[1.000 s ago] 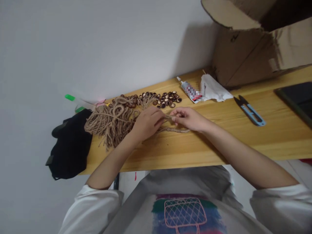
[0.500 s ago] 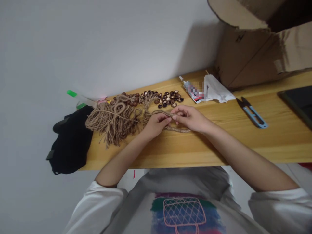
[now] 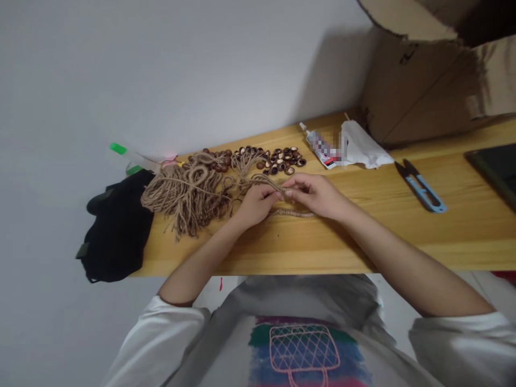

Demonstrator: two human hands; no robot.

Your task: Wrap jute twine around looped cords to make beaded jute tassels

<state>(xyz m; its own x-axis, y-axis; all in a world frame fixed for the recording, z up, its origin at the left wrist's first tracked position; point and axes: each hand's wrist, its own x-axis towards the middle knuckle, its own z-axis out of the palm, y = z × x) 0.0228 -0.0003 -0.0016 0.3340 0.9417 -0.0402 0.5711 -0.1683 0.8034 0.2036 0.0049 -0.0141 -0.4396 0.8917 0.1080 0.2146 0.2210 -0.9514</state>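
Note:
A brown jute cord (image 3: pixel 264 181) runs between my two hands above the wooden table. My left hand (image 3: pixel 258 204) pinches it between thumb and forefinger. Close by on the right, my right hand (image 3: pixel 316 194) is closed on the same cord, fingertips nearly meeting the left ones. Beneath the hands, a wrapped length of cord (image 3: pixel 296 213) lies on the tabletop. A large bundle of jute cords (image 3: pixel 181 199) spreads to the left of my left hand. Behind the hands lie several brown nut shell halves (image 3: pixel 282 159), some with pale insides.
A glue tube (image 3: pixel 321 150) and a white cloth or packet (image 3: pixel 365 145) lie toward the back. Blue thread snips (image 3: pixel 423 188) rest at right, near a dark flat object (image 3: pixel 494 172). A cardboard box (image 3: pixel 423 88) stands back right; a black cloth item (image 3: pixel 119 231) covers the left end.
Both hands stay on the cord, with only small finger shifts; the right fingers have closed in a little. The view has shifted slightly.

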